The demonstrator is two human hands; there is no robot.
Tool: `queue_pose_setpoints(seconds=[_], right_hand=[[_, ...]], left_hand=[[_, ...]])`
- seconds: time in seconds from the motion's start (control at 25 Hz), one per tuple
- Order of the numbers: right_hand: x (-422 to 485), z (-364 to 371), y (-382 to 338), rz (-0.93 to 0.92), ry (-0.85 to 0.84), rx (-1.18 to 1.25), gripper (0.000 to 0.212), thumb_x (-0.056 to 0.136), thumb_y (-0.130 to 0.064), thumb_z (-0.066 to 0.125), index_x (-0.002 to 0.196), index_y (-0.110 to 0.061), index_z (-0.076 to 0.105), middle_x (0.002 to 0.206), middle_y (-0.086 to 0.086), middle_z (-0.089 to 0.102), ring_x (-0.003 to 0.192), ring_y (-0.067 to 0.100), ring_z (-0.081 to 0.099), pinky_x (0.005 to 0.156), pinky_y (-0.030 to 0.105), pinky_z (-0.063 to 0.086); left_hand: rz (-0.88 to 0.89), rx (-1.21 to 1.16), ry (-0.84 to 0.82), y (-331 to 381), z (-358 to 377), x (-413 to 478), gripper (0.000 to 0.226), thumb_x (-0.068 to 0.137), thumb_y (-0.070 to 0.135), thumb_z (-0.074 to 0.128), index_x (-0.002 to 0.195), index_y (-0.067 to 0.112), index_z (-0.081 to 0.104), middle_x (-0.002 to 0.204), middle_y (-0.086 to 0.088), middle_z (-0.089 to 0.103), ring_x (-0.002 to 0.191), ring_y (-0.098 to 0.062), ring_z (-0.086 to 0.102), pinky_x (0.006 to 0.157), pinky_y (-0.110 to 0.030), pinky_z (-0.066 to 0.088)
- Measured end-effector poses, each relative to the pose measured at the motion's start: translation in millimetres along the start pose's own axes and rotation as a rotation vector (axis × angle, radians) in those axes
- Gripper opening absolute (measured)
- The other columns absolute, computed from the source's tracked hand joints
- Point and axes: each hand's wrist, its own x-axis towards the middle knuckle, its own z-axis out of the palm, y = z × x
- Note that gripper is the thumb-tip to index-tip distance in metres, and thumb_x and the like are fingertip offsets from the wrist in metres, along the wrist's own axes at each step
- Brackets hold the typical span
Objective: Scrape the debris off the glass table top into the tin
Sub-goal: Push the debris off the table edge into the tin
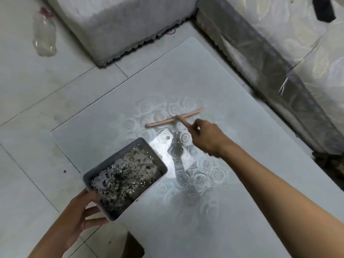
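Our left hand [74, 216] grips the near corner of the tin [111, 157], thumb on its rim, holding it at the left edge of the glass table top [214, 81]. The tin already holds wet, dark debris [128, 175]. Our right hand [206, 138] is closed round the handle of the pink scraper [173, 120], whose blade lies across the rose pattern beyond the tin. We should keep the blade flat, draw it steadily toward the tin, and hold the tin's lip against the glass edge so nothing drops past. We can read no brand or writing anywhere.
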Motion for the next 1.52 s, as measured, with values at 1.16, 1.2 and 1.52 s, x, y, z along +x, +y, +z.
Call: queue_pose_setpoints(seconds=[1.16, 1.2, 1.52], right_hand=[[-44.6, 74.1, -162.1, -0.513, -0.359, -0.667, 0.012, 0.096, -0.027, 0.044, 0.092, -0.017, 0.051, 0.087, 0.008, 0.059, 0.076, 0.026, 0.05, 0.065, 0.03, 0.04], [-39.4, 82.9, -168.5, -0.516, -0.389, -0.648, 0.014, 0.096, -0.027, 0.045, 0.096, -0.016, 0.054, 0.087, 0.007, 0.059, 0.073, 0.025, 0.05, 0.063, 0.03, 0.042], [-97.2, 38.7, -85.9, -0.197, -0.432, -0.723, 0.025, 0.1, -0.034, 0.036, 0.091, -0.015, 0.05, 0.086, 0.009, 0.064, 0.076, 0.031, 0.062, 0.063, 0.035, 0.048]], left_hand=[[-0.021, -0.349, 0.095, -88.7, -131.6, -56.4, 0.027, 0.09, 0.005, 0.05, 0.108, 0.023, 0.061, 0.086, -0.004, 0.071, 0.079, -0.028, 0.067, 0.052, -0.04, 0.057], [-0.02, -0.367, 0.113, -93.7, -134.3, -56.4, 0.027, 0.09, 0.005, 0.05, 0.109, 0.021, 0.06, 0.094, -0.006, 0.07, 0.084, -0.029, 0.066, 0.052, -0.04, 0.057], [-0.068, -0.507, 0.156, -109.8, -142.1, -61.8, 0.028, 0.091, 0.005, 0.049, 0.116, 0.014, 0.053, 0.104, -0.009, 0.061, 0.09, -0.032, 0.061, 0.058, -0.042, 0.057]])
